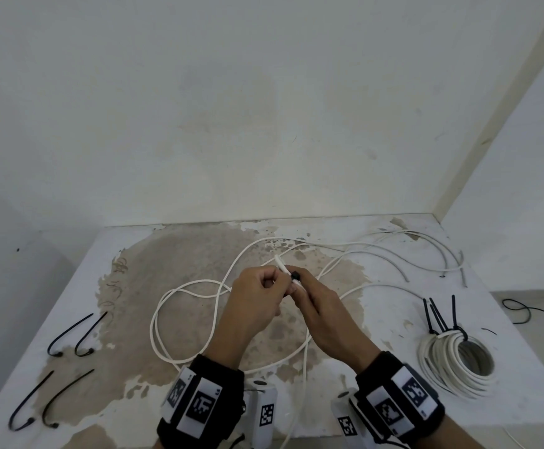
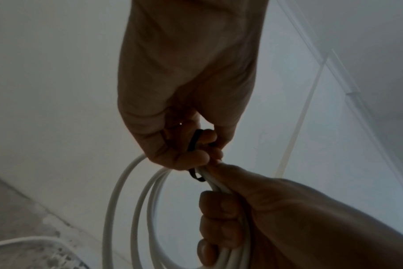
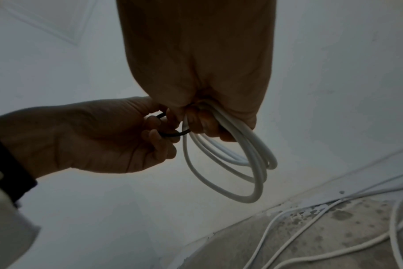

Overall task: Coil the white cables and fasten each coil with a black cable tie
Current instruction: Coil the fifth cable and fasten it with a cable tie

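Above the middle of the table, my right hand (image 1: 299, 290) grips several gathered loops of a white cable (image 3: 255, 160). A black cable tie (image 1: 295, 275) is wrapped round the bundle just beside that grip. My left hand (image 1: 273, 280) pinches the tie's strap (image 3: 173, 134) with curled fingers, touching the right hand. In the left wrist view the tie (image 2: 193, 140) runs between my left fingers (image 2: 191, 158), and the right hand (image 2: 221, 205) closes on the bundle below. The cable's loops (image 1: 154, 322) hang wide towards the table.
A finished white coil (image 1: 455, 358) with black ties (image 1: 439, 315) lies at the right. Several spare black ties (image 1: 69, 332) lie along the left edge of the table (image 1: 108, 241). Loose white cables (image 1: 393, 251) spread across the back right. Walls close off the back and right.
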`<state>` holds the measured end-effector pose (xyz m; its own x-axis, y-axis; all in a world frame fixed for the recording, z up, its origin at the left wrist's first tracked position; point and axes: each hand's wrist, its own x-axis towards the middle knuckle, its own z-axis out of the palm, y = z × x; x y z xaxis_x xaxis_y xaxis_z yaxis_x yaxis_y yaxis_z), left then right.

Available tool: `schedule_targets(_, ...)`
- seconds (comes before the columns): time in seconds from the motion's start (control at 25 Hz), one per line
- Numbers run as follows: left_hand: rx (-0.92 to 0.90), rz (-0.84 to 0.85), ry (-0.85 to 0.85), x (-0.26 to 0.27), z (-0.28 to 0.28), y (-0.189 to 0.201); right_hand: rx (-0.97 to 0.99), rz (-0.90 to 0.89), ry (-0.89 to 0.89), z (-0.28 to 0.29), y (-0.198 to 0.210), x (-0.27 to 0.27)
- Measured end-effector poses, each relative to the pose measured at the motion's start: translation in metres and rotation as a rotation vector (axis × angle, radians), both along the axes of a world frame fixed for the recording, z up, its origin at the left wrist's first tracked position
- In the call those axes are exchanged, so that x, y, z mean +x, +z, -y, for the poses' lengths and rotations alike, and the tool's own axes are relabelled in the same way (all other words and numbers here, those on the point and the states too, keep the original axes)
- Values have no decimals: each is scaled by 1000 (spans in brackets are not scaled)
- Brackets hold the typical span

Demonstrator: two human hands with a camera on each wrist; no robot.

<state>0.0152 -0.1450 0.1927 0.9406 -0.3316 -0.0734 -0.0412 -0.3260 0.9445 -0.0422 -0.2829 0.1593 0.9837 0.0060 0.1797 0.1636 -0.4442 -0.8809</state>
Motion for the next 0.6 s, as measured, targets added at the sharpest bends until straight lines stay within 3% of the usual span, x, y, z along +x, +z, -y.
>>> schedule_targets(0.36,-118,57,-13,-6,7,-9,-104,14,98,11,4,2)
schedule_targets(0.48,21,143,-89,3,3,-8,-150,-8,129,14,6,1)
schedule_targets(0.6,80,117,-94,15,3,-5,-130,-24,157,17,8,2)
